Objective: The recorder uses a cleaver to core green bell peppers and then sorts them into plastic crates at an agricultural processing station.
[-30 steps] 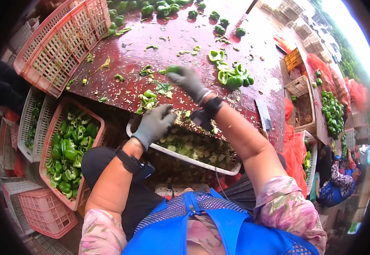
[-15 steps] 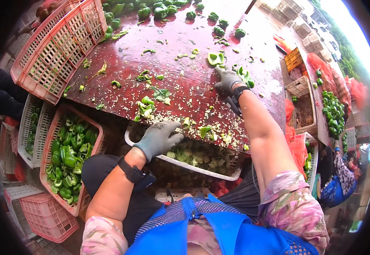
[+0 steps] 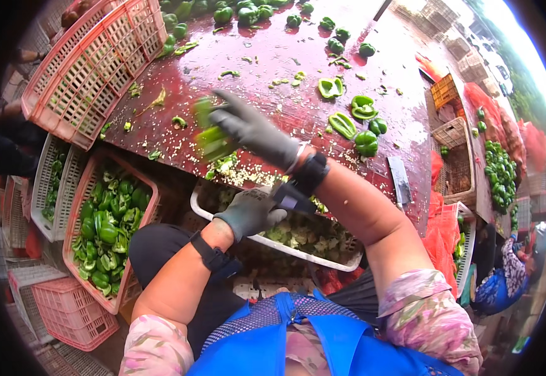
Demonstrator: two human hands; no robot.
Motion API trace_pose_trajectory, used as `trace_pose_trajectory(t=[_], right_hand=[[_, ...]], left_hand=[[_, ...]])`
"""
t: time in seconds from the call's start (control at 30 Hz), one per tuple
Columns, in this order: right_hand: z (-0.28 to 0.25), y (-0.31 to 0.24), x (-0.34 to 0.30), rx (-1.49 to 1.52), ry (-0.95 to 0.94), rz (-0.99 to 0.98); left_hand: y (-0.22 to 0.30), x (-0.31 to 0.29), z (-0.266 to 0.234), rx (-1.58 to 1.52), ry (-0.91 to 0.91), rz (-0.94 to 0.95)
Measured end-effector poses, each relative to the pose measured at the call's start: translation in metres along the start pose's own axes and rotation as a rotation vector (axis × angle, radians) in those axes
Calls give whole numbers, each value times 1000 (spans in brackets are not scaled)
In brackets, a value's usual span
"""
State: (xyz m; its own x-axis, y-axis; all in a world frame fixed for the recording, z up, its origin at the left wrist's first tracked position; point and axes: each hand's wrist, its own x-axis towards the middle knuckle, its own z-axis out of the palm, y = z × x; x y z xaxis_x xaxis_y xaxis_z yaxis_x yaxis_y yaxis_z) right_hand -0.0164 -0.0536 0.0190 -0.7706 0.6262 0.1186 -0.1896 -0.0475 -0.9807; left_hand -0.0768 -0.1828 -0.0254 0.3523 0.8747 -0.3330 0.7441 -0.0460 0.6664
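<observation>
My right hand [image 3: 257, 135], in a grey glove, is over the table's left-middle part. Its fingers close around cut green pepper [image 3: 213, 143], smeared by motion. My left hand [image 3: 252, 212], also gloved, rests open at the table's near edge with its thumb apart; the device on my right wrist partly hides its fingertips. Right of my right hand lie pepper halves [image 3: 342, 125], another open half [image 3: 330, 88] and a whole green pepper [image 3: 366, 143]. A cleaver [image 3: 399, 175] lies flat near the table's right edge.
The red table [image 3: 273, 75] carries scattered seeds and scraps. A tilted pink crate [image 3: 97, 72] leans at its left corner, above a crate of cut peppers [image 3: 69, 250]. Below the near edge sits a white-rimmed bin [image 3: 298, 254] of pepper cores. Another person [image 3: 502, 276] is far right.
My right hand has swept left across the table from the pepper halves, now carrying cut pepper. The cleaver, hidden before by my forearm, now shows. My left hand stays by the edge.
</observation>
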Motion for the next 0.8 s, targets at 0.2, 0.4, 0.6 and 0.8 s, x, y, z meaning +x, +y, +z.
trace_pose_trajectory(t=[0.2, 0.4, 0.6, 0.8], right_hand=[[-149, 21, 24, -1501, 304, -130], [-274, 19, -42, -1805, -132, 542], [-272, 15, -74, -1719, -141, 476], [-268, 44, -111, -1671, 293, 383]], left_hand=[[-25, 7, 5, 36, 197, 268], [-29, 2, 5, 53, 169, 247], [-22, 11, 9, 76, 176, 296], [-14, 18, 18, 111, 139, 310]])
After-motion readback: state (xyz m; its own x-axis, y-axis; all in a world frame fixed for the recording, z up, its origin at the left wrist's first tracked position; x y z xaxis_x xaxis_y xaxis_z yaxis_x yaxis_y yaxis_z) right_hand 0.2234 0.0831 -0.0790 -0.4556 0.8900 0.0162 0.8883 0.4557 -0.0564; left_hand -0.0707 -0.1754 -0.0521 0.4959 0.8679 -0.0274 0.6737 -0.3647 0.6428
